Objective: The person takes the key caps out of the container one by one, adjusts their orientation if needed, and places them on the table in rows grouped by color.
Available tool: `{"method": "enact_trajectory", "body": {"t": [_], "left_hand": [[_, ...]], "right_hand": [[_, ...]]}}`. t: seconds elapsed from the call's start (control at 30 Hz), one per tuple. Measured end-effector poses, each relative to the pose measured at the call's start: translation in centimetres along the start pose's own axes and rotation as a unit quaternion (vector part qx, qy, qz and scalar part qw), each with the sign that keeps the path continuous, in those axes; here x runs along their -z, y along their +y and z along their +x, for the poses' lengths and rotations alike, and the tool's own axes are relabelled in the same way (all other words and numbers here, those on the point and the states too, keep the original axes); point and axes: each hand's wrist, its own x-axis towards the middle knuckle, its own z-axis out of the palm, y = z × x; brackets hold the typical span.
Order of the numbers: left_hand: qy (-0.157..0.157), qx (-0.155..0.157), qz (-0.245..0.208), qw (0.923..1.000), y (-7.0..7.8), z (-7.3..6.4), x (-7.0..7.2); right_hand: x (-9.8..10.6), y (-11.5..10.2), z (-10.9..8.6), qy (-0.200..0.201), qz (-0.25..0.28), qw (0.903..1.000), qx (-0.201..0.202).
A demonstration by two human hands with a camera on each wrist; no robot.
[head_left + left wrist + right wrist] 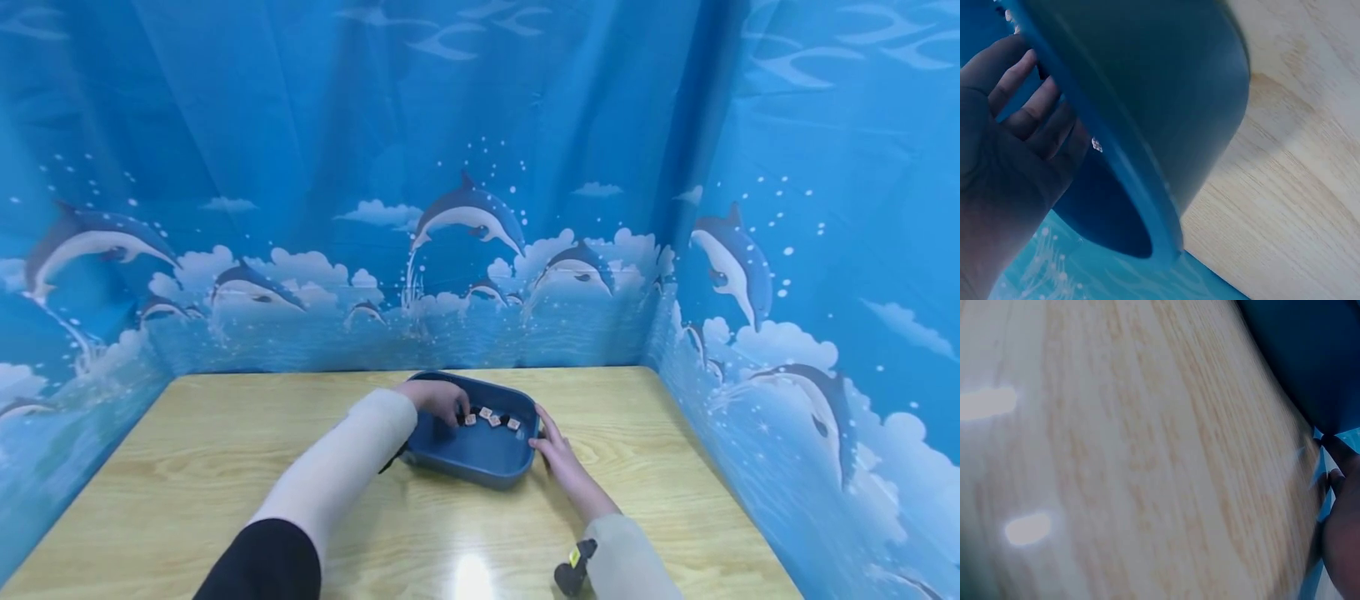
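A dark blue plastic basin (480, 472) with rounded corners stands on the wooden table. Several small pale blocks with reddish markings (494, 421) lie in it in a loose row, with small black pieces (504, 420) among them. My left hand (442, 400) reaches over the basin's left side, fingers bent down at the left end of the row. In the left wrist view, a dark piece shows by the fingers (1040, 107); whether they pinch it I cannot tell. My right hand (553, 440) touches the basin's right rim with fingers extended and thumb spread.
The light wooden table (645, 483) extends around the basin. Behind it and along the right side hangs a blue curtain (315, 167) printed with dolphins. A small black item with a yellow patch (574, 567) sits by the right sleeve.
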Motion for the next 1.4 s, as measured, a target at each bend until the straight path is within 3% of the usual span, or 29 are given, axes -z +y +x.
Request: {"method": "enact_trajectory", "body": {"t": [0.27,0.5,0.73,1.0,1.17,1.4], "left_hand": [[-0.021,0.017,0.002,0.9996,0.6,-0.3,-0.4],[-0.045,0.041,-0.031,0.9976,0.7,-0.8,-0.5],[-0.033,0.035,0.013,0.9987,0.9,-0.9,-1.0],[-0.051,0.018,0.043,0.9976,1.2,-0.6,-1.5],[-0.028,-0.013,0.068,0.9972,1.2,-0.5,-1.7],[0.033,-0.056,0.04,0.9971,1.0,-1.3,-1.6]], "right_hand": [[0.1,0.1,0.1,-0.001,0.002,0.9999,-0.013],[0.3,0.2,0.5,-0.005,0.016,0.9997,-0.02],[0.0,0.2,0.1,0.0,-0.001,0.9999,-0.014],[0.0,0.0,0.0,0.002,0.001,0.9998,-0.019],[0.1,0.0,0.0,0.002,0.002,0.9999,-0.016],[0.0,0.1,0.0,0.002,-0.002,0.9999,-0.013]]}}
